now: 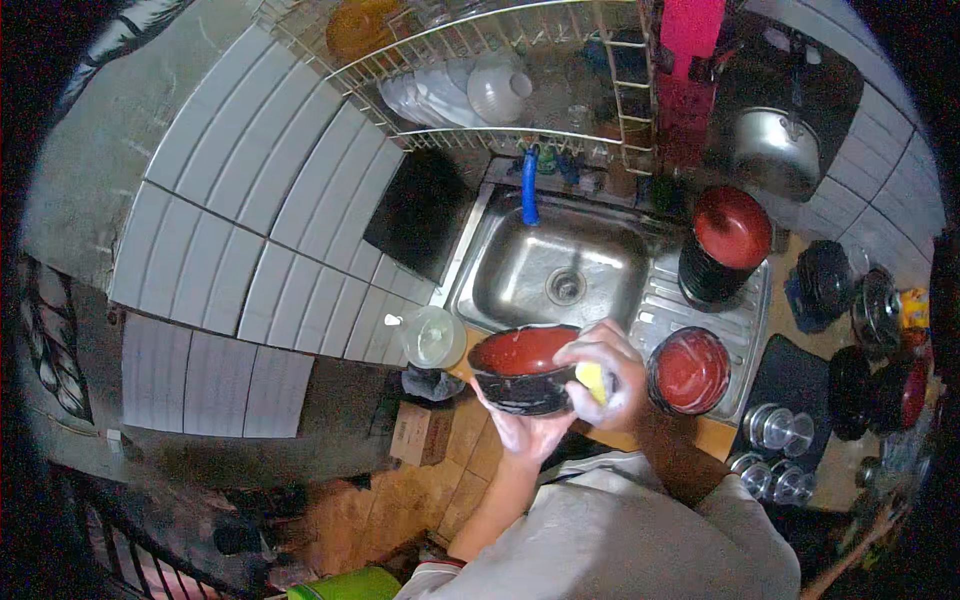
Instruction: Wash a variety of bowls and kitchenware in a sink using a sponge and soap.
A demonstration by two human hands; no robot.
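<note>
My left hand (525, 435), wet with suds, holds a black bowl (525, 356) with a red inside from below. The bowl is tilted at the near edge of the steel sink (491, 247). In my right hand (611, 367) is a yellow sponge (592, 381), gripped at the bowl's right side and covered in foam. Right of that hand, a second red-and-black bowl (690, 371) with soapy streaks sits on the ridged drainboard (660, 300). Behind it rises a stack of similar bowls (727, 240), the top one showing its red inside.
A blue tap hose (530, 187) hangs over the basin. A translucent container (433, 337) stands at the sink's left corner. Above is a wire dish rack (517, 135) with white dishes. To the right are glass jars (780, 431) and dark bowls (821, 281); a steel pot (776, 146) hangs on the wall.
</note>
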